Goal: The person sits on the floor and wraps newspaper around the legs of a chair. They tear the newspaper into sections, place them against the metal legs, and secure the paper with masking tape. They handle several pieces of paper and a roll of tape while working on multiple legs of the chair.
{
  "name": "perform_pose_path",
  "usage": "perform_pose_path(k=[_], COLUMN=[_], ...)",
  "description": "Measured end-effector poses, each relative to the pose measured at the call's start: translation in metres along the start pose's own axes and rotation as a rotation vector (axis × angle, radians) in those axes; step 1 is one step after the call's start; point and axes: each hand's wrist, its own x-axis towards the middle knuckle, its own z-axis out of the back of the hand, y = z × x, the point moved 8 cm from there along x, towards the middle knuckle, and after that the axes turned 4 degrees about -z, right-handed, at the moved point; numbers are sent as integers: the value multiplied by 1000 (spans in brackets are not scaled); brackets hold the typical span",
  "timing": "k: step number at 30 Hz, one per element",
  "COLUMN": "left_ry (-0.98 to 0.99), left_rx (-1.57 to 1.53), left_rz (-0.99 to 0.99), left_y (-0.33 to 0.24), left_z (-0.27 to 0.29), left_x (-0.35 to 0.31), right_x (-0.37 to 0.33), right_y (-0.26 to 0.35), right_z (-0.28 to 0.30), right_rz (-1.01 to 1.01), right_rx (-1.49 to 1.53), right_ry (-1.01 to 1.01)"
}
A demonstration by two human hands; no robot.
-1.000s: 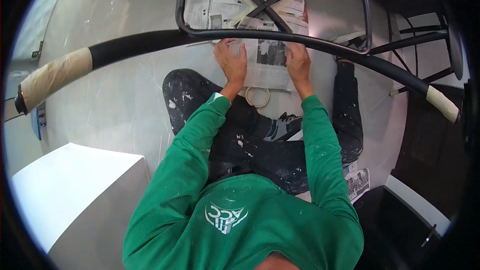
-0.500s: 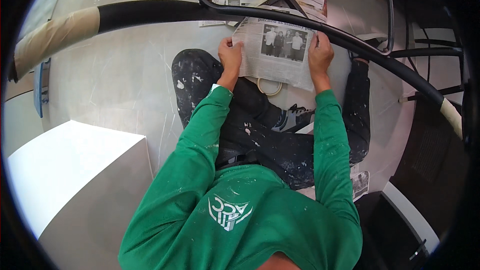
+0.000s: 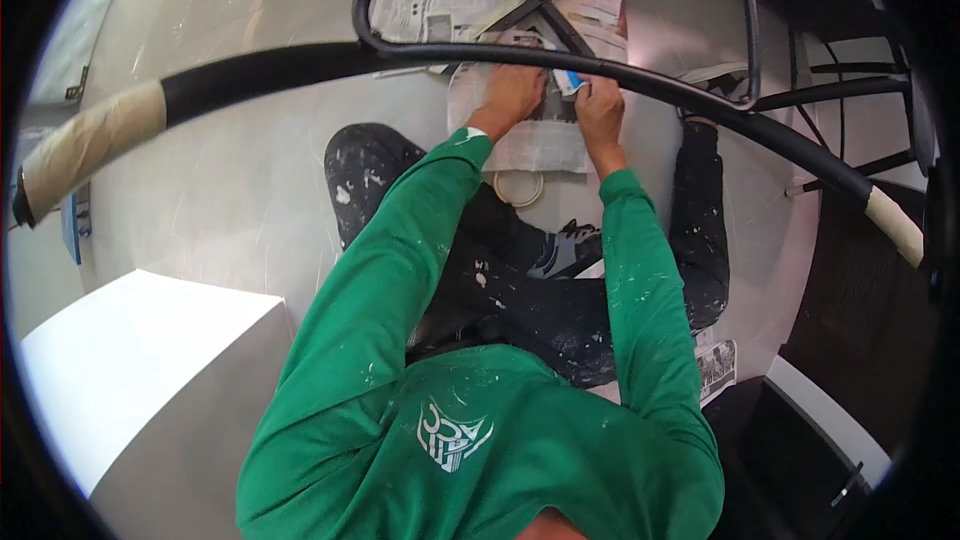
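Note:
A newspaper sheet [image 3: 535, 148] hangs toward me from a black metal tube [image 3: 610, 68]. My left hand [image 3: 512, 100] grips the sheet's far part just below the tube, its fingertips partly hidden. Close beside it on the right, my right hand [image 3: 600, 112] is closed on the paper's edge, next to a white and blue printed patch [image 3: 568, 80]. Under the sheet's near edge lies a pale roll of masking tape [image 3: 519, 202], partly covered.
Black crossed bars [image 3: 540, 0], edged with pale tape, stand over more newspaper [image 3: 405, 5]. The curved tube has beige wrapping [image 3: 95, 152] at its left end. A white box [image 3: 140, 340] stands at the left. Black chair-like legs [image 3: 840, 90] are at the right.
Both hands have moved closer together and away from me, taking the newspaper sheet to the tube. The sheet was held stretched between them before. The view has shifted slightly.

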Motion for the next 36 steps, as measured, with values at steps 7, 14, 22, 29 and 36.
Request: perform_pose_path(k=[7,14,22,29,36], left_ry=[-270,-395,-205,-156,-330], left_rx=[-282,-400,-584,-687,-934], left_rz=[-27,304,598,613,490], left_y=[14,34,63,75,105], left_z=[-1,-11,-25,-58,-54], left_x=[6,25,54,62,57], right_x=[-15,-24,-28,-31,-21], right_y=[5,1,4,-8,7], right_z=[23,15,11,8,3], right_rz=[163,211,272,179,173], right_rx=[-10,-68,5,60,113], right_ry=[13,5,-23,17,127])
